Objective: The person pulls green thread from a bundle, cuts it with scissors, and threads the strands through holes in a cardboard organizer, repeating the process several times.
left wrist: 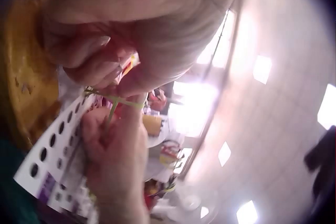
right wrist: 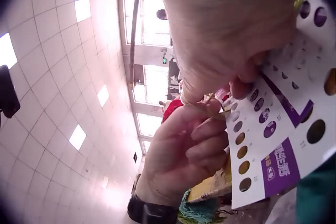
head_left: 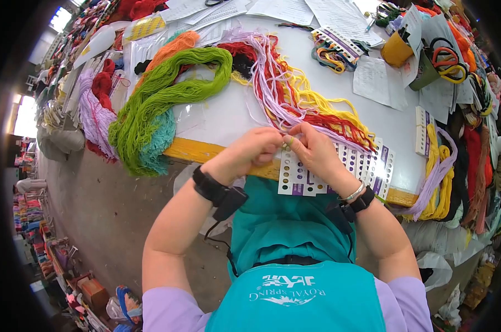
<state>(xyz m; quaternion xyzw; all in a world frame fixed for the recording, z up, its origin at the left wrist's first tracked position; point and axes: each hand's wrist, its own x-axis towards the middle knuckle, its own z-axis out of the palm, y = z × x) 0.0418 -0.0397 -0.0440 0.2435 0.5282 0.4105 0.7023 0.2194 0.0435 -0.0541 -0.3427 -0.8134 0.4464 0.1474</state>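
At the table's front edge, both hands meet over a white punched thread card point(head_left: 294, 174) with rows of holes and purple print. My left hand point(head_left: 256, 146) has its fingers curled, pinching a thin yellow-green thread point(left wrist: 114, 109) at the card's upper corner. My right hand point(head_left: 317, 155) pinches the same thread; in the left wrist view it runs across that hand's thumb. The right wrist view shows the fingertips of both hands close together beside the column of holes on the card point(right wrist: 278, 155). Lilac strands point(head_left: 294, 119) lie just beyond the fingers.
More punched cards point(head_left: 380, 166) overlap to the right, under red strands point(head_left: 333, 123) and yellow strands point(head_left: 339, 105). A green skein point(head_left: 189, 69) lies at left over a turquoise one point(head_left: 159, 141). Farther back are papers point(head_left: 377, 83) and a holder with scissors point(head_left: 447, 63).
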